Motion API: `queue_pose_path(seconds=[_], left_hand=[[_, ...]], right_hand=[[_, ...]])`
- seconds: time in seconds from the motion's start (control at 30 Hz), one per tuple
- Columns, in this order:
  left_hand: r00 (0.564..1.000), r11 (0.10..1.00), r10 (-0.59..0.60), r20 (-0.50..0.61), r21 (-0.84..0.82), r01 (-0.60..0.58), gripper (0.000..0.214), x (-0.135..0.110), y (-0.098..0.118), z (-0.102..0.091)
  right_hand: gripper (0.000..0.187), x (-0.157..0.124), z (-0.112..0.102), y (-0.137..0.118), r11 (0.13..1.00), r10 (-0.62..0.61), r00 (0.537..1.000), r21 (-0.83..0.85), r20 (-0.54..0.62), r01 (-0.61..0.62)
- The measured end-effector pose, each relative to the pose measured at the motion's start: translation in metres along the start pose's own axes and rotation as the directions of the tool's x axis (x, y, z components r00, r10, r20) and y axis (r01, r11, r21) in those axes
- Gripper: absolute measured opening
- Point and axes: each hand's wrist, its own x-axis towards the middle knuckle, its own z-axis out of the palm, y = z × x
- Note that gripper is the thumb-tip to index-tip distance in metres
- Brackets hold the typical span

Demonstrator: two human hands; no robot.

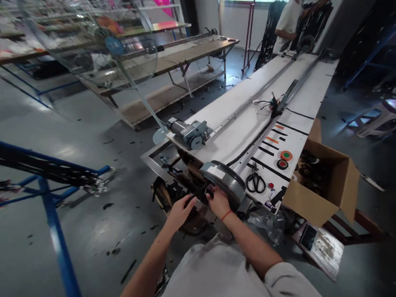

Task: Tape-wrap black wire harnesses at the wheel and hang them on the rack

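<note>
At the near end of the long table, my left hand (181,211) is closed, thumb and fingers pinched on a thin dark piece that looks like a black strip. Close by on the right, my right hand (218,201) grips dark material too, its fingers curled against the front of a round black wheel (228,180) with a white label. Between both hands the dark material blends into the shadowed background, so its exact shape is hidden. Black-handled scissors (256,182) lie on the tabletop right of the wheel. A black cable (252,148) runs along the table toward the wheel.
Two tape rolls, one green and orange (286,155), one black and red (283,164), lie near cut strips on the white table (228,110). A motor (185,130) sits left, a cardboard box (316,202) right. A blue rack (50,219), a fan (113,45) and another person (288,21) are around.
</note>
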Motion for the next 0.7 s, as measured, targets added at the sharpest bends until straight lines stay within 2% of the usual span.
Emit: queue_pose_path(seconds=[0.1, 0.2, 0.3, 0.43, 0.53, 0.7], left_hand=[[1.0, 1.0, 0.019, 0.002, -0.01, -0.019, 0.045, -0.001, 0.001, 0.0], [1.0, 1.0, 0.015, -0.026, -0.027, -0.016, 0.045, 0.0, 0.001, 0.001], [1.0, 0.998, 0.012, -0.006, -0.06, -0.012, 0.047, 0.004, 0.004, 0.002], [0.994, 0.99, 0.015, 0.108, -0.138, 0.0, 0.05, 0.012, 0.013, 0.005], [0.993, 0.98, 0.026, 0.118, -0.197, -0.003, 0.054, 0.017, 0.016, 0.007], [0.989, 0.979, -0.035, 0.144, -0.195, 0.064, 0.06, 0.013, 0.002, 0.011]], right_hand=[[0.012, 0.012, 0.002, 0.014, 0.997, -0.021, 0.999, 0.081, 0.03, 0.019], [0.014, 0.005, 0.005, 0.028, 0.965, -0.166, 0.982, 0.193, -0.088, 0.18], [0.013, -0.003, 0.008, 0.035, 0.911, -0.239, 0.958, 0.305, -0.157, 0.277], [0.022, -0.003, 0.011, 0.031, 0.867, -0.255, 0.953, 0.397, -0.162, 0.3], [0.024, -0.004, 0.012, 0.027, 0.855, -0.27, 0.947, 0.41, -0.175, 0.319], [0.017, -0.013, 0.016, 0.027, 0.812, -0.272, 0.927, 0.455, -0.259, 0.366]])
